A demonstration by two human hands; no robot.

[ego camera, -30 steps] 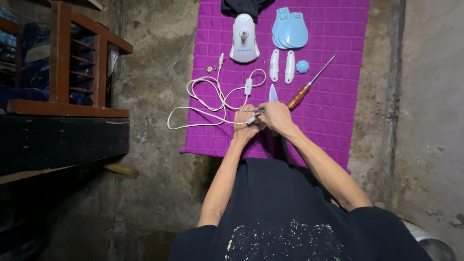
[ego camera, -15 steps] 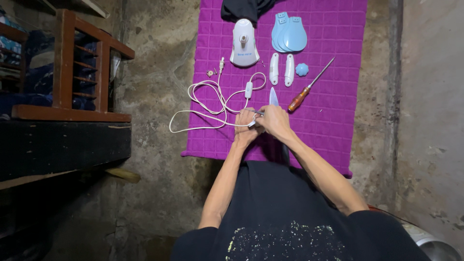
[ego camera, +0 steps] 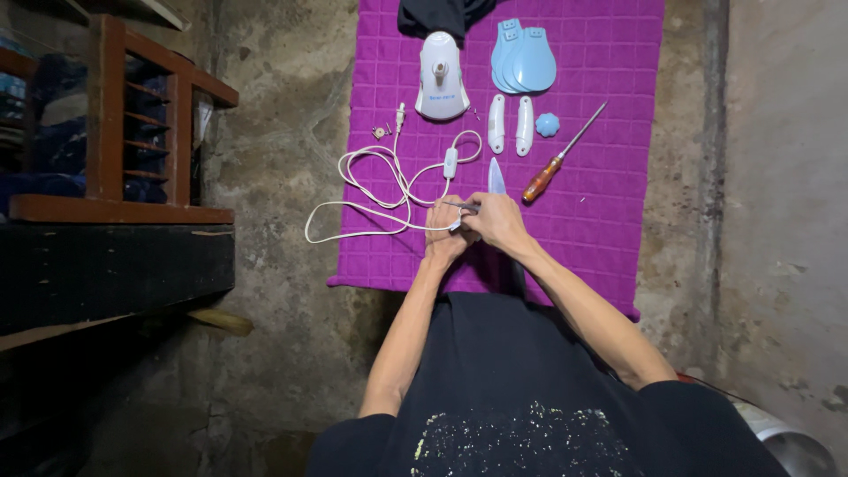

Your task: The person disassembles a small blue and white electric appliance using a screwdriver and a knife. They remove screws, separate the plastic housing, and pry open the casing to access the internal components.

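Two hands meet over the near end of a white power cord (ego camera: pixel 389 181), at the front of a purple mat (ego camera: pixel 601 212) spread on the concrete floor (ego camera: pixel 283 132). The left hand (ego camera: pixel 442 234) has its fingers closed on the cord end, holding it steady; the right hand (ego camera: pixel 496 221) pinches a thin metal tool, perhaps tweezers, though it is too small to tell. A knife blade (ego camera: pixel 495 177) lies just beyond the knuckles. Farther out, parts sit in an orderly spread within reach: an orange-handled screwdriver (ego camera: pixel 556 163), a white appliance housing (ego camera: pixel 441 78), pale blue blades (ego camera: pixel 523 62) and two white bars (ego camera: pixel 511 124).
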